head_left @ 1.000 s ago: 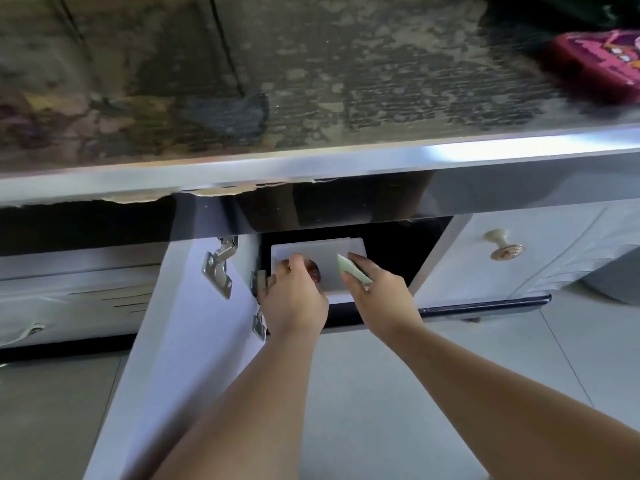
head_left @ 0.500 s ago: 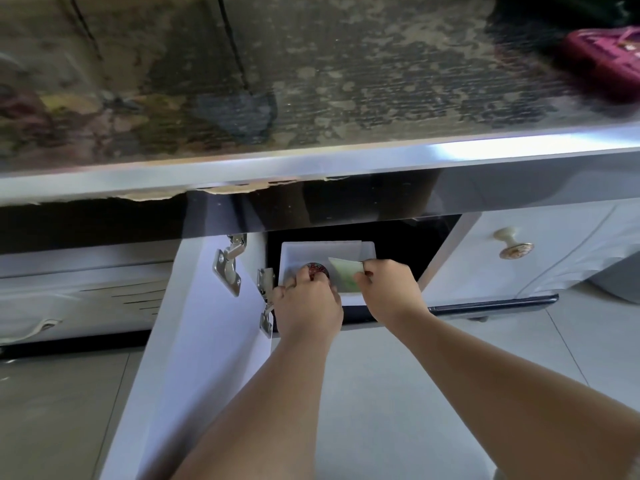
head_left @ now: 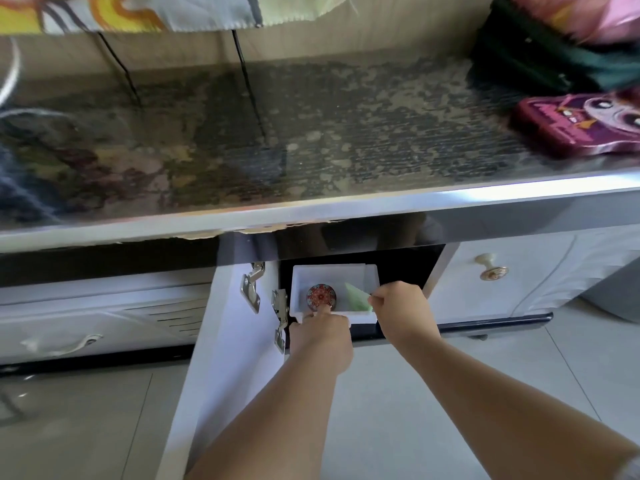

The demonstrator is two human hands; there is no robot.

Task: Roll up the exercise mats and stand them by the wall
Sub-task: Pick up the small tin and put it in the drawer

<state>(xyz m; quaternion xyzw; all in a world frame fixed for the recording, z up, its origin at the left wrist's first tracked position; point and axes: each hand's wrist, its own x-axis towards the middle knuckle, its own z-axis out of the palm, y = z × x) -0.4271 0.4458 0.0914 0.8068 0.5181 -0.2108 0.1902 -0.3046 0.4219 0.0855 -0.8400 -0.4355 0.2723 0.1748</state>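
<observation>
head view shows no mats, so rolling looks unstarted; left hand [head_left: 320,336] curls on the white box [head_left: 332,271] rim, right hand [head_left: 403,313] pinches a green piece [head_left: 356,298] inside

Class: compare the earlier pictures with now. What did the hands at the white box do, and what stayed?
The left hand drew back off the round red disc, uncovering it, and holds the white box by its front rim. The right hand still pinches the green piece, now at the box's right side. The cabinet door stays open.
</observation>
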